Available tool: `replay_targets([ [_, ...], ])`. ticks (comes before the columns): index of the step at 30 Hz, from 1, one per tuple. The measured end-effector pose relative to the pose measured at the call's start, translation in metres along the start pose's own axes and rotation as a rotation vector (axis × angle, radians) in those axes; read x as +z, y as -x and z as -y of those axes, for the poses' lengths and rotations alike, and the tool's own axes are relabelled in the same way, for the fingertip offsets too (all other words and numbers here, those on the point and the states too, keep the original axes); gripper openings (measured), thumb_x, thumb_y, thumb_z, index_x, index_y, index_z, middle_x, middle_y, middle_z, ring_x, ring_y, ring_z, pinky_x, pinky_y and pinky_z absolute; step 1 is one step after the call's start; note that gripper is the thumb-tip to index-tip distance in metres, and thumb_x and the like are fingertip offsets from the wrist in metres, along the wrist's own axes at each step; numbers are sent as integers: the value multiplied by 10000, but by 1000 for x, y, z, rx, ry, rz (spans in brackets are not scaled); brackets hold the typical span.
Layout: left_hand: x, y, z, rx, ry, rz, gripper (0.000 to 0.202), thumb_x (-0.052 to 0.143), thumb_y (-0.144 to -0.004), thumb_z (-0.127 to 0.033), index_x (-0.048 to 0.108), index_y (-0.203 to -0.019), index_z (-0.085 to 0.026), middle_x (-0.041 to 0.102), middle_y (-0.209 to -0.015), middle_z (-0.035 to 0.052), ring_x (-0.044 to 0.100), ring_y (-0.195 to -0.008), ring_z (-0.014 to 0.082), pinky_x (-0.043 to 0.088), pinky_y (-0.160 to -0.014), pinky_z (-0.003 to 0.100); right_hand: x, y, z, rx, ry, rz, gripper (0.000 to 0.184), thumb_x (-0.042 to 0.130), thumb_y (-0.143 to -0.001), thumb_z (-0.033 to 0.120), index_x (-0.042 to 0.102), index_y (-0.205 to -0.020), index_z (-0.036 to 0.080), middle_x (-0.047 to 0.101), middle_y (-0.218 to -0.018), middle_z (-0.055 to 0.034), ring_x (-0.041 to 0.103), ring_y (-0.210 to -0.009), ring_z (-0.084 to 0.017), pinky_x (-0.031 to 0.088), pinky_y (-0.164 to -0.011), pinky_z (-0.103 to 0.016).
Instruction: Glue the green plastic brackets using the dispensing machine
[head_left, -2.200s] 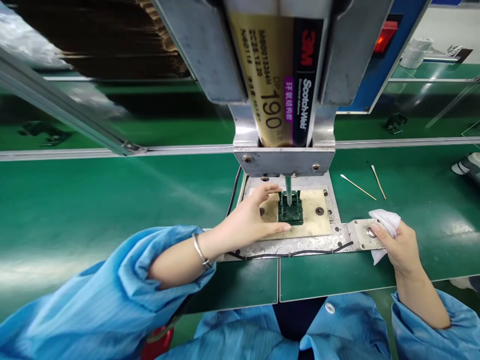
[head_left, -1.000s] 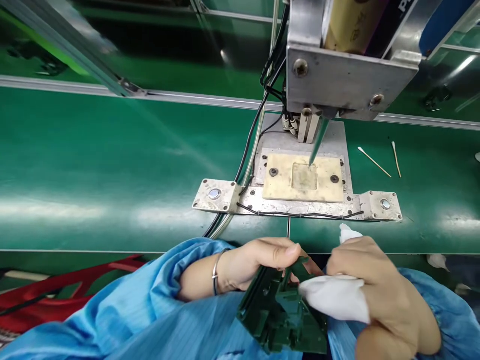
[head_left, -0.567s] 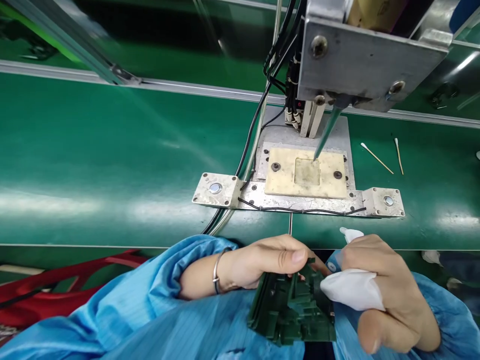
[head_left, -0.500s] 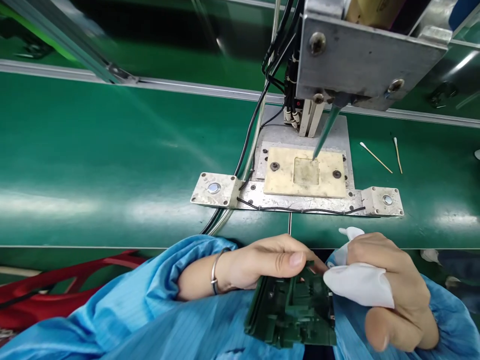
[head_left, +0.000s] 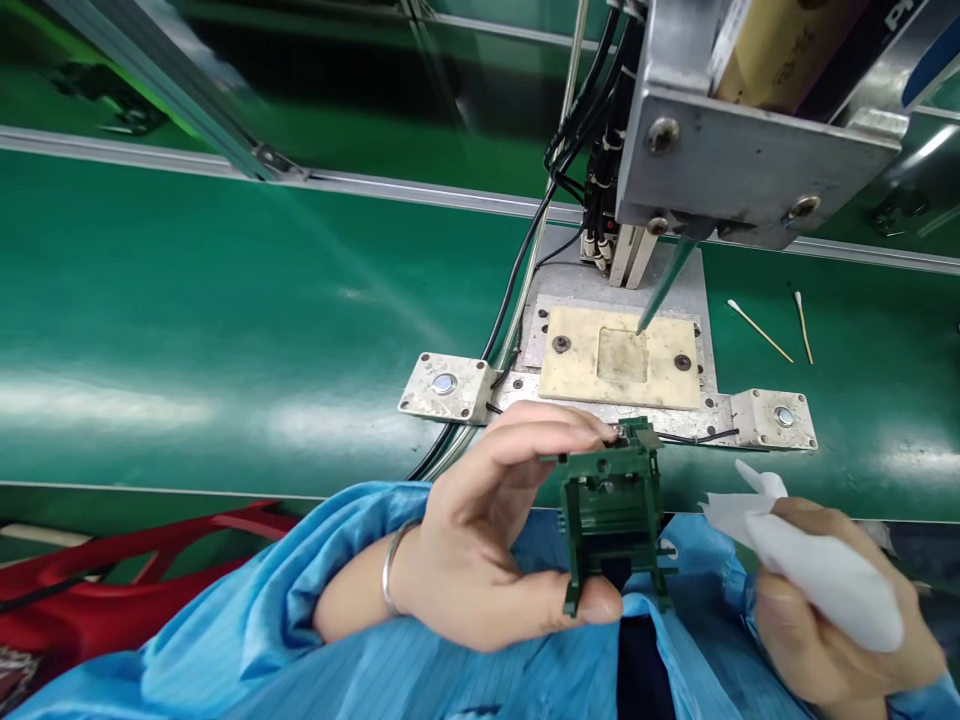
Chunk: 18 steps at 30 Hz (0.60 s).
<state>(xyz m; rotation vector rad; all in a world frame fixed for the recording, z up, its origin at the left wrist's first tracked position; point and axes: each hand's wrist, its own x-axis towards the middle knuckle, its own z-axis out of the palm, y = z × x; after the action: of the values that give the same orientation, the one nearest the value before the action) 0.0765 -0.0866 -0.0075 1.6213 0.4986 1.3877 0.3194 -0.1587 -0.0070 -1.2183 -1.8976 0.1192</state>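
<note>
My left hand (head_left: 495, 530) pinches a dark green plastic part (head_left: 613, 510) between fingers on top and thumb below, holding it upright in front of my chest. To the right, my right hand (head_left: 825, 620) is closed around a white cloth (head_left: 817, 575), a short way off the part. Ahead on the green bench sits a metal fixture (head_left: 607, 400) with a cream plate (head_left: 622, 355) whose square recess is bare. A green dispensing nozzle (head_left: 664, 290) points down at that plate from the adhesive machine head (head_left: 750, 150).
Two cotton swabs (head_left: 780, 325) lie on the green mat (head_left: 225, 330) right of the fixture. Black cables (head_left: 525, 270) run from the machine down past the fixture's left end. A red object (head_left: 112, 600) sits below the bench edge at lower left.
My left hand has lifted the green part and turned it upright. The right hand with the cloth has drawn away to the right, off the part.
</note>
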Motion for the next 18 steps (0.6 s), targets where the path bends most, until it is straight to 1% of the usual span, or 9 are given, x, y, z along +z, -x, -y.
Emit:
replay_targets([
  [2,3,1,2,95,-52,-23,719,866,-630,-215,546,-1271,-159,589,-1099,85,583,-1022,215,507,-968,337,9,-3,9,-35,-25,-5,141,611,-848,192,621,-989,189,567,-758,-31,572,-674,-195,484,-574,-339],
  [4,6,3,3,120,-75,-23,753,881,-610,-229,531,-1273,-145,583,-1102,81,577,-1021,203,504,-978,328,19,-10,17,-84,-61,82,62,644,-830,157,601,-873,162,532,-645,4,519,-575,-146,448,-517,-297],
  [6,7,4,4,118,-86,-7,768,887,-602,-232,523,-1272,-146,577,-1100,76,571,-1027,200,508,-978,326,28,-14,23,-107,-101,126,106,658,-806,114,567,-773,159,486,-589,23,455,-510,-111,379,-461,-271],
  [7,7,4,3,112,-88,7,772,888,-599,-229,519,-1272,-147,574,-1098,75,568,-1033,201,508,-981,329,33,-14,25,-127,-115,117,141,655,-794,101,547,-730,164,463,-578,26,424,-495,-101,338,-444,-267],
  [8,8,4,3,110,-88,19,778,890,-595,-225,515,-1273,-148,571,-1098,75,566,-1038,203,508,-985,333,38,-13,26,-148,-124,75,164,639,-788,90,528,-698,170,440,-573,28,394,-488,-95,302,-439,-266],
  [11,8,4,3,103,-85,28,775,887,-595,-200,511,-1271,-145,564,-1095,78,565,-1042,208,511,-988,341,54,-6,27,-189,-114,-157,191,521,-801,74,477,-648,180,392,-582,20,328,-499,-98,239,-462,-278],
  [13,10,5,3,107,-71,1,756,881,-600,-188,519,-1262,-149,562,-1086,76,572,-1032,210,518,-985,347,61,-3,28,-194,-79,-200,208,493,-796,66,451,-629,182,408,-609,9,340,-525,-106,246,-488,-286],
  [16,14,6,5,137,-44,-65,756,892,-574,-192,540,-1241,-159,565,-1055,67,579,-997,216,533,-966,370,62,-2,28,-290,-20,-143,231,542,-777,79,436,-600,183,464,-666,-19,394,-568,-124,256,-511,-296],
  [18,17,7,7,154,-41,-107,774,908,-541,-196,551,-1227,-160,570,-1035,63,582,-971,216,543,-949,380,59,-3,27,-304,17,-17,243,534,-800,115,437,-589,187,472,-672,-29,408,-572,-132,252,-507,-294],
])
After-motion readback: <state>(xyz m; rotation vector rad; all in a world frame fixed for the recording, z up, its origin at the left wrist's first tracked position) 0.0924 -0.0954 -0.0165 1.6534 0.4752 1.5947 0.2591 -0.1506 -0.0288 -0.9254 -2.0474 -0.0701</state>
